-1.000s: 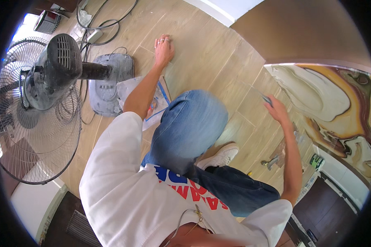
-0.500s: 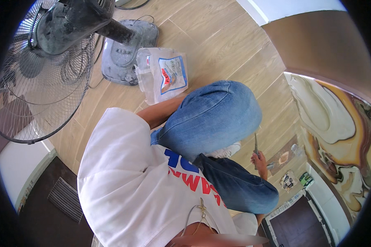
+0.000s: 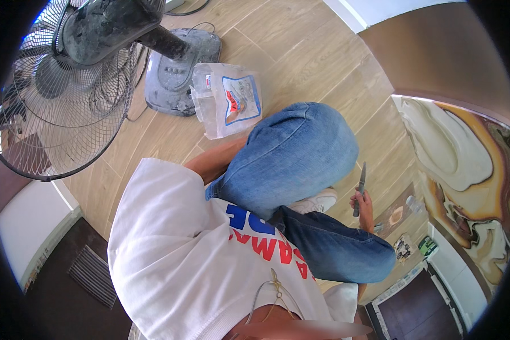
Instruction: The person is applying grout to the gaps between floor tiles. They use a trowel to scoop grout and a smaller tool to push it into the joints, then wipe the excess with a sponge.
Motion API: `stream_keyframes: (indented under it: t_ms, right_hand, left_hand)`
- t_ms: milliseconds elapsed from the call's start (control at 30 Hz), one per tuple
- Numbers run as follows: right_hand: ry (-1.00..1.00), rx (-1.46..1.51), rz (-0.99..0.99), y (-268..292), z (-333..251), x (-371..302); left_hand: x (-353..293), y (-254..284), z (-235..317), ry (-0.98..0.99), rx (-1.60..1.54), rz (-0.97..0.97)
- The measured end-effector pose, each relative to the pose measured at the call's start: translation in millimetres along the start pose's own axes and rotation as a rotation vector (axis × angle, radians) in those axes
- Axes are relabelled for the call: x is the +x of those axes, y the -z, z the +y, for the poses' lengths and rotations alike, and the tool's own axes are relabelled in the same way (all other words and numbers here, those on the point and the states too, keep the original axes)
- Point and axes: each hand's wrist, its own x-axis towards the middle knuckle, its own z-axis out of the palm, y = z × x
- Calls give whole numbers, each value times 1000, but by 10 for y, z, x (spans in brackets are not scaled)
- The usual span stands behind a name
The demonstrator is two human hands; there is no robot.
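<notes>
My right hand (image 3: 365, 205) is closed around the grey handle of a knife (image 3: 362, 181), just past my right knee. The narrow blade points up and away from the hand, above the wood-look floor. My left forearm (image 3: 218, 158) passes behind my raised left knee (image 3: 317, 141), which hides the left hand. Beyond the right hand lies a flat brownish board (image 3: 384, 216) with a tan patch (image 3: 397, 214) on it. A small clear plastic container (image 3: 415, 204) is beside the board.
A dusty standing fan (image 3: 178, 68) is at the upper left, with a plastic bag (image 3: 232, 102) by its base. To the right are a crumpled patterned item (image 3: 403, 248), a green container (image 3: 428, 246) and a marble-patterned panel (image 3: 459, 153). A dark recess (image 3: 419, 306) is at lower right.
My right hand has moved slightly up and to the right with the knife, whose blade now tilts a little to the right. The view has shifted slightly.
</notes>
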Motion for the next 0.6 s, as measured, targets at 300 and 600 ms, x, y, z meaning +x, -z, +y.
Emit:
stream_keyframes:
  t_ms: [300,600]
  right_hand:
    - [-74,-33,-76,-99,1,-82]
    - [-82,-4,-85,-145,-105,-45]
  left_hand:
    - [-84,12,-7,9,-38,14]
    - [-160,9,-60,22,-94,1]
